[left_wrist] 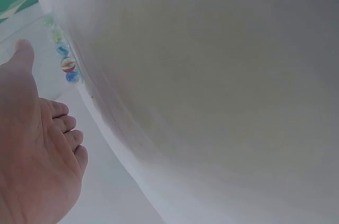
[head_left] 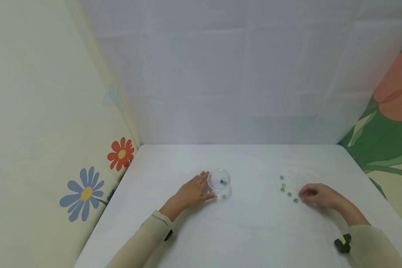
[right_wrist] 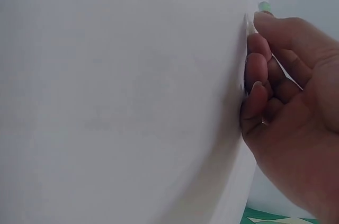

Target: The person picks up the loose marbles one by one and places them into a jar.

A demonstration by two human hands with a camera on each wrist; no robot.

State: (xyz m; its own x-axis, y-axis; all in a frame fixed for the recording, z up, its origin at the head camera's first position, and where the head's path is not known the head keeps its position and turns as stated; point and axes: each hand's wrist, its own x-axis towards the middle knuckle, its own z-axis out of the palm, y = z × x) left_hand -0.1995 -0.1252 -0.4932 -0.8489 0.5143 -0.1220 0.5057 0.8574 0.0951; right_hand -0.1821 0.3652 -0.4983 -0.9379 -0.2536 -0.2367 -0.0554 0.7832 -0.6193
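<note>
My left hand lies against the left side of a clear round container, thumb and fingers spread along its wall. Inside it a blue marble and a green marble show from above. Through its side in the left wrist view appear several marbles, among them a red-and-white one. On the right, my right hand is low over the table, thumb and fingertips pinching at a small greenish marble, mostly hidden by the fingers. Close to those fingertips is another green marble.
Several loose marbles form a curved line left of my right hand, one of them yellow-green. A white cloth covers the table. White sheeting hangs behind it, and flower-patterned panels stand at both sides.
</note>
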